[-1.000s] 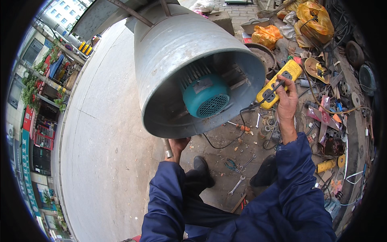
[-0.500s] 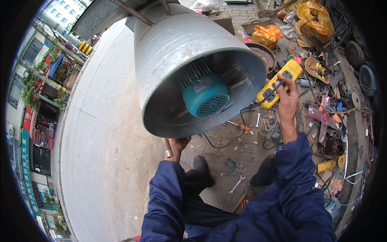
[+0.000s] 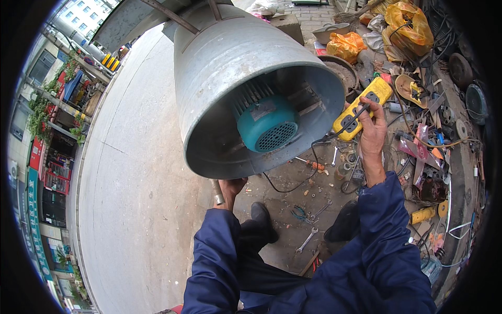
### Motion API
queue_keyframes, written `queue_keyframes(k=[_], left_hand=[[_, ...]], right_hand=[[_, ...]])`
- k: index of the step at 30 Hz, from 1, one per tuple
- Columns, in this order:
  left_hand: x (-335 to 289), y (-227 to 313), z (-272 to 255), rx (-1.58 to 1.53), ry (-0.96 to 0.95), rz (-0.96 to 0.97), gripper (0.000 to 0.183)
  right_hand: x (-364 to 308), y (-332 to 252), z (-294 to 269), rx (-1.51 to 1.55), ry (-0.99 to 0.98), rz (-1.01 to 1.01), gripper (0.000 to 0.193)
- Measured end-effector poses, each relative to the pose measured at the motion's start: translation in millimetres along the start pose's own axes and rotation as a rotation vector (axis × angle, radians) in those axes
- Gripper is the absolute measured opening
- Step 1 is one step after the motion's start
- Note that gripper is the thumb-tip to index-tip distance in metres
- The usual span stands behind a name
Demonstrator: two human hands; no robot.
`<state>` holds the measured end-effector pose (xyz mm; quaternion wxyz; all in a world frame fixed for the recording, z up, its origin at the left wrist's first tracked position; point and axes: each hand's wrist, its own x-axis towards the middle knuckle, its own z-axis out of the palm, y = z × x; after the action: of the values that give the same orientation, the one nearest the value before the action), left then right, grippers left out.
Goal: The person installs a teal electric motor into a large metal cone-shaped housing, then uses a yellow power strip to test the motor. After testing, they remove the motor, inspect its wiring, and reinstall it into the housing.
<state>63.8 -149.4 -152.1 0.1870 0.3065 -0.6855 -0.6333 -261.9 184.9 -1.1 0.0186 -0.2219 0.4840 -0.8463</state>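
Note:
A large grey sheet-metal fan housing (image 3: 230, 68) fills the upper middle, its wide round mouth tilted toward me. Inside it sits a teal electric motor (image 3: 268, 124) with cooling fins and a perforated end cover. My left hand (image 3: 231, 188) is under the housing's near rim, beside a short metal pipe (image 3: 217, 192); the housing hides its fingers. Off the right of the rim, my right hand (image 3: 372, 133) is closed round a yellow power strip (image 3: 380, 89). A black cable (image 3: 291, 189) runs from the strip past the housing's lower edge; its plug end is partly behind my fingers.
On the ground before my feet lie a wrench (image 3: 307, 239), teal-handled pliers (image 3: 300, 213) and small loose parts. Scrap, cables and orange plastic bags (image 3: 408, 29) crowd the right side. Paved road (image 3: 130, 172) stretches along the left, with shopfronts beyond.

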Motion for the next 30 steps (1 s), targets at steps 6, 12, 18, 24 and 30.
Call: queue_keyframes(k=[6,12,18,24,30], left_hand=[[0.8,-5.4,-3.5,-0.068,0.003,0.018,0.035],[2.3,-1.9,-4.2,-0.615,-0.113,-0.073,0.037],[0.0,5.5,-0.4,-0.921,-0.044,-0.264,0.039],[3.2,3.3,-4.3,-0.563,-0.093,-0.142,0.038],[0.8,3.0,0.2,-0.313,-0.023,0.011,0.038]], right_hand=[[-0.3,-0.5,-0.1,-0.014,0.001,-0.004,0.027],[-0.4,-1.1,0.8,-0.005,0.001,0.000,0.027],[-0.1,-0.6,1.1,0.009,-0.004,-0.009,0.027],[-0.4,-0.5,1.7,0.016,0.002,-0.006,0.027],[-0.5,-1.4,2.0,0.007,0.004,-0.001,0.027]])
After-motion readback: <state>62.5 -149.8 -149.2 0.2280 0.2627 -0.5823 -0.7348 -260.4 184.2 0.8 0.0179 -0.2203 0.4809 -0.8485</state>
